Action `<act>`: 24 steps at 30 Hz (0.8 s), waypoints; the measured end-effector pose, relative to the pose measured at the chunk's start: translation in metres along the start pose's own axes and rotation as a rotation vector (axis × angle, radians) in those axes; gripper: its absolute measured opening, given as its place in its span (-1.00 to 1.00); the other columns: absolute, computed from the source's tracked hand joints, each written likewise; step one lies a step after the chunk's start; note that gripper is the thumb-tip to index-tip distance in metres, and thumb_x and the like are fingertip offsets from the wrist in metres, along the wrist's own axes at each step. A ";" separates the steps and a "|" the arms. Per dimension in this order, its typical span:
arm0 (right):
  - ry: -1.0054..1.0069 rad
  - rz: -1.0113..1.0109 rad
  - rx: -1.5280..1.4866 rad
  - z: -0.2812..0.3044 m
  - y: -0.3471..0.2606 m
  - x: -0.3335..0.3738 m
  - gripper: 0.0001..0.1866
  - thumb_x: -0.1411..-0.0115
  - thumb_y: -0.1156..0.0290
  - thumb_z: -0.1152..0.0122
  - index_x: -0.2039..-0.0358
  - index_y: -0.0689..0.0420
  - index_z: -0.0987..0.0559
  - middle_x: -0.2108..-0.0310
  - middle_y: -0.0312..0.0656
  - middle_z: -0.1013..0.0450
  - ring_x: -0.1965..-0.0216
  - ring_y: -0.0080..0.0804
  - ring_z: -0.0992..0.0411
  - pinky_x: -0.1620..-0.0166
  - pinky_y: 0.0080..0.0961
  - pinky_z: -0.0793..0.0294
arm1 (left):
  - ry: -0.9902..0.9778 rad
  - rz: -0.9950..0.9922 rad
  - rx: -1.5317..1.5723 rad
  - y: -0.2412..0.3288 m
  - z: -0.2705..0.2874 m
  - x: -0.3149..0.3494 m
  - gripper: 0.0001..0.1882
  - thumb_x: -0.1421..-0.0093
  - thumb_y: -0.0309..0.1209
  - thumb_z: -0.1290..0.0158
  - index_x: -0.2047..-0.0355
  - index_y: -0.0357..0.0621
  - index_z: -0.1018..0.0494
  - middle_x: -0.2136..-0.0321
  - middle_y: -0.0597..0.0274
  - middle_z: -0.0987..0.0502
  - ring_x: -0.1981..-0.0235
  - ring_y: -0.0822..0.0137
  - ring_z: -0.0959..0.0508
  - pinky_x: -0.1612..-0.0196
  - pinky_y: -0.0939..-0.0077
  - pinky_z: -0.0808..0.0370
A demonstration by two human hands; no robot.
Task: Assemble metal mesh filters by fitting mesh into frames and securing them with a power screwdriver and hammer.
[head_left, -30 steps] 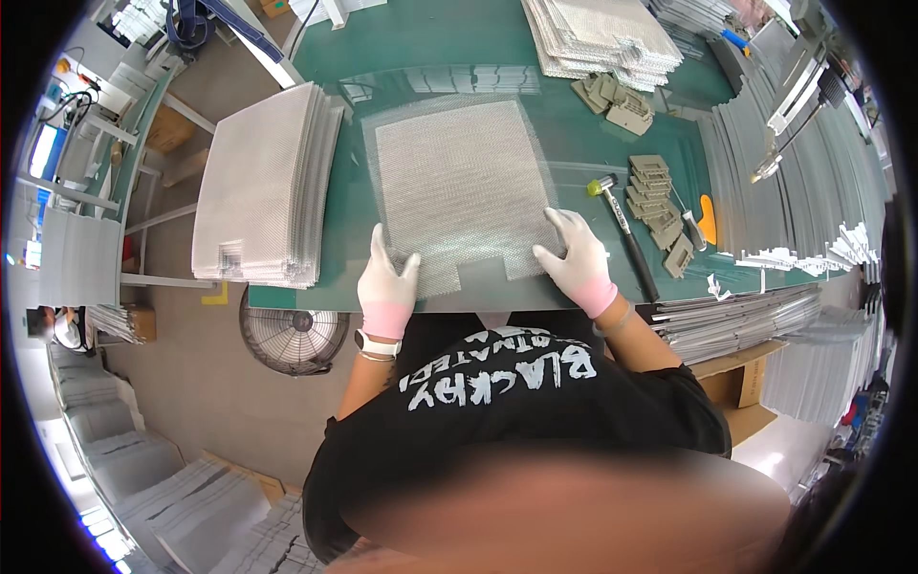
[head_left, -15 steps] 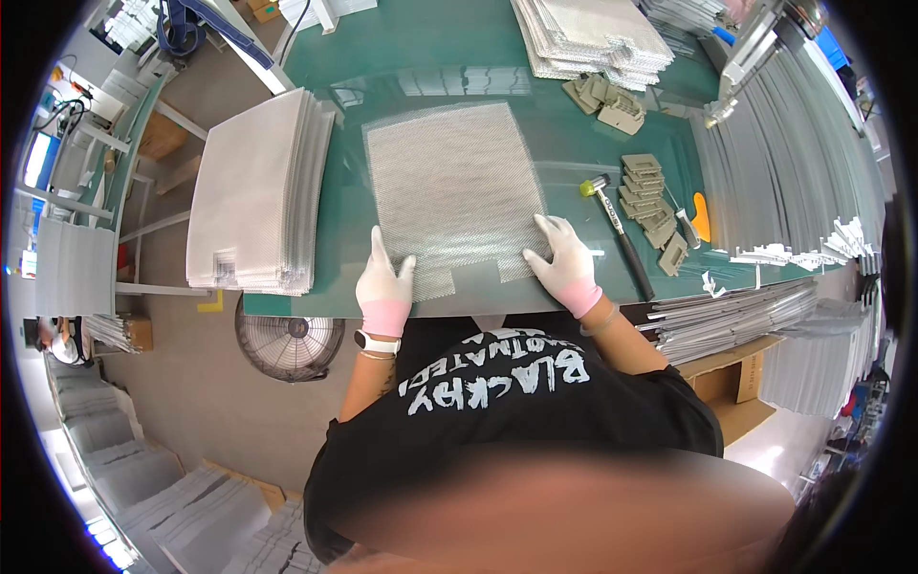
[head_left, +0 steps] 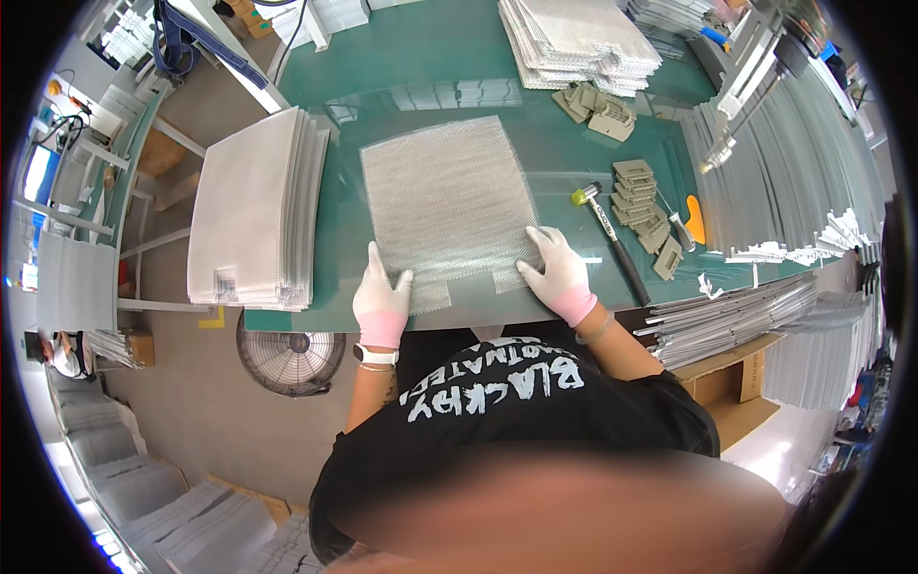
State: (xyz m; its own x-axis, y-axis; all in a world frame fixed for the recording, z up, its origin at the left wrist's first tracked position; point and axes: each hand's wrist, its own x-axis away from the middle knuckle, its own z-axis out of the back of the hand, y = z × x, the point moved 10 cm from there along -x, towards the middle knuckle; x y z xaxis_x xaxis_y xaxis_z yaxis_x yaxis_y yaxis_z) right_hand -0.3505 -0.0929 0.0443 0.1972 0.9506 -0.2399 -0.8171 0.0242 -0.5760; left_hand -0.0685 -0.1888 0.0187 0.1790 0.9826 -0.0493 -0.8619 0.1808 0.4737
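The mesh sheet [head_left: 449, 201] lies flat on the green bench [head_left: 382, 81] directly before me, its notched side toward my body. My gloved left hand [head_left: 381, 295] is at its near left corner, thumb spread well away from the fingers; my right hand [head_left: 557, 275] is at the right edge, similarly spread. Both appear to touch the margins without closing on them; whether any fingertip reaches beneath, I cannot tell, nor whether the sheet is one layer or several.

Principal risks, as I judge them: unequal pressure from my two hands could skew the sheet or bow it upward; a glove snagging on the cut wires could fray an edge or bend the narrow tabs beside the notch. Sliding it far to the right could bring it against the mallet [head_left: 612, 247] and the overlapping olive plates [head_left: 633, 203]; sliding it left, against the leaning mesh stack [head_left: 247, 201].
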 end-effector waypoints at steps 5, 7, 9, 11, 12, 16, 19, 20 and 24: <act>-0.048 -0.004 0.021 -0.003 0.000 -0.003 -0.39 -0.08 0.25 -0.29 -0.13 0.19 -0.41 -0.06 0.03 -0.36 -0.02 -0.03 -0.43 -0.04 -0.29 -0.47 | 0.021 -0.004 0.006 0.000 0.001 -0.001 -0.16 -0.16 -0.16 -0.16 -0.33 -0.23 -0.05 -0.05 -0.17 -0.46 0.04 -0.07 -0.54 0.05 0.18 -0.51; -0.088 -0.050 0.038 -0.001 -0.002 -0.004 -0.40 -0.08 0.24 -0.30 -0.13 0.16 -0.42 -0.06 0.05 -0.35 0.00 -0.01 -0.43 -0.04 -0.28 -0.47 | -0.030 0.058 -0.030 0.001 0.002 -0.003 -0.15 -0.14 -0.16 -0.17 -0.33 -0.23 -0.06 -0.09 -0.14 -0.43 0.01 -0.06 -0.52 0.03 0.19 -0.50; -0.127 -0.095 0.056 0.005 -0.005 -0.008 -0.40 -0.08 0.22 -0.30 -0.13 0.14 -0.43 -0.05 0.06 -0.34 0.01 0.01 -0.43 -0.04 -0.27 -0.47 | -0.079 0.121 -0.066 0.003 0.007 -0.006 -0.15 -0.13 -0.15 -0.18 -0.33 -0.23 -0.07 -0.12 -0.11 -0.41 -0.03 -0.06 -0.51 0.00 0.21 -0.49; -0.231 -0.134 0.211 0.006 -0.003 -0.012 -0.44 -0.08 0.13 -0.29 -0.08 0.07 -0.49 -0.01 0.09 -0.34 0.05 0.06 -0.43 -0.03 -0.23 -0.46 | -0.086 0.134 -0.162 0.004 0.014 -0.015 -0.18 -0.09 -0.15 -0.21 -0.31 -0.11 -0.17 -0.21 -0.06 -0.31 -0.18 -0.12 -0.35 -0.19 0.12 -0.33; -0.225 -0.133 0.216 0.010 0.002 -0.018 -0.44 -0.08 0.13 -0.29 -0.08 0.07 -0.49 -0.01 0.09 -0.34 0.05 0.06 -0.43 -0.03 -0.23 -0.46 | -0.081 0.129 -0.157 0.000 0.014 -0.019 -0.18 -0.09 -0.15 -0.21 -0.31 -0.11 -0.17 -0.21 -0.06 -0.31 -0.18 -0.12 -0.35 -0.19 0.12 -0.33; -0.439 0.052 0.106 0.025 0.014 -0.076 -0.59 -0.10 0.08 -0.24 0.14 0.09 -0.61 0.19 0.01 -0.43 0.07 -0.03 -0.43 -0.02 -0.26 -0.43 | -0.088 -0.334 -0.200 0.014 -0.001 -0.025 -0.32 -0.04 -0.12 -0.23 -0.20 0.10 -0.37 -0.26 0.02 -0.25 -0.32 -0.22 -0.09 -0.37 -0.15 0.08; 0.171 0.029 0.103 0.099 0.044 -0.189 -0.54 -0.16 -0.01 -0.12 0.21 0.16 -0.62 0.21 0.10 -0.52 0.09 0.05 -0.47 -0.01 -0.20 -0.46 | -0.115 -0.349 -0.227 0.024 -0.001 -0.036 -0.33 -0.06 -0.11 -0.21 -0.20 0.07 -0.37 -0.25 0.04 -0.26 -0.31 -0.21 -0.11 -0.37 -0.14 0.07; 0.383 0.044 0.241 0.121 0.059 -0.223 -0.47 -0.19 -0.03 -0.10 0.12 0.21 -0.59 0.16 0.08 -0.52 0.07 0.10 -0.46 -0.03 -0.16 -0.45 | -0.122 -0.357 -0.243 0.026 -0.003 -0.039 -0.33 -0.07 -0.11 -0.20 -0.20 0.07 -0.37 -0.26 0.02 -0.24 -0.31 -0.22 -0.10 -0.37 -0.15 0.08; 0.243 -0.350 0.324 0.123 0.117 -0.315 -0.28 -0.10 -0.17 -0.16 0.03 0.28 -0.55 0.05 0.17 -0.50 -0.01 0.09 -0.46 -0.08 -0.17 -0.43 | 0.052 -0.402 -0.202 0.044 0.023 -0.032 -0.33 -0.07 -0.11 -0.20 -0.21 0.07 -0.36 -0.28 -0.12 -0.15 -0.29 -0.32 -0.07 -0.35 -0.20 0.09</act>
State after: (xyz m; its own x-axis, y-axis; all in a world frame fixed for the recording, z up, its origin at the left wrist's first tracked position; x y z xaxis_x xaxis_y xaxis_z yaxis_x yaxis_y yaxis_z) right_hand -0.5750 -0.3519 0.1487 0.5765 0.7701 -0.2731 -0.7976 0.4577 -0.3929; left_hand -0.1017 -0.2134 0.0611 0.4985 0.8326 -0.2412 -0.8051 0.5479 0.2274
